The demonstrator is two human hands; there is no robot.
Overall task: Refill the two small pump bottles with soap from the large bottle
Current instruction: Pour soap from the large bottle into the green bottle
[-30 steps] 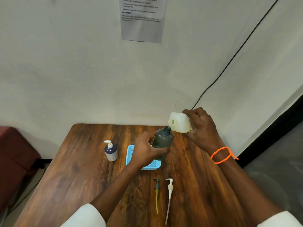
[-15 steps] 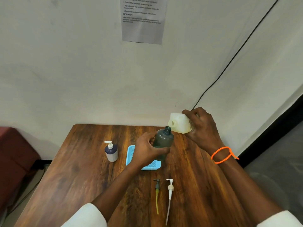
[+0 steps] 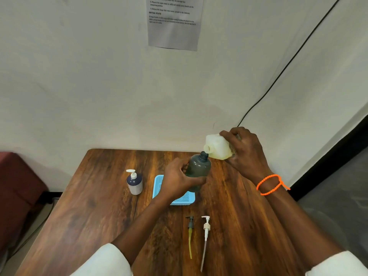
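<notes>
We are mid-pour near the tabletop's far edge: our right hand (image 3: 246,151) grips the tipped large bottle (image 3: 218,147) over the open grey bottle (image 3: 198,172) clasped in our left hand (image 3: 177,179), both pump heads (image 3: 206,228) unfitted by the near edge, the white pump bottle (image 3: 135,183) capped.

Head camera looks down, close over table (image 3: 99,206).

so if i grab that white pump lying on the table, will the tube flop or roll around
The white pump likely feels very light. Its long thin tube probably bends and sways if you lift it by the head. Lying flat on the table, it may roll a little, though the spout should stop it.
</notes>
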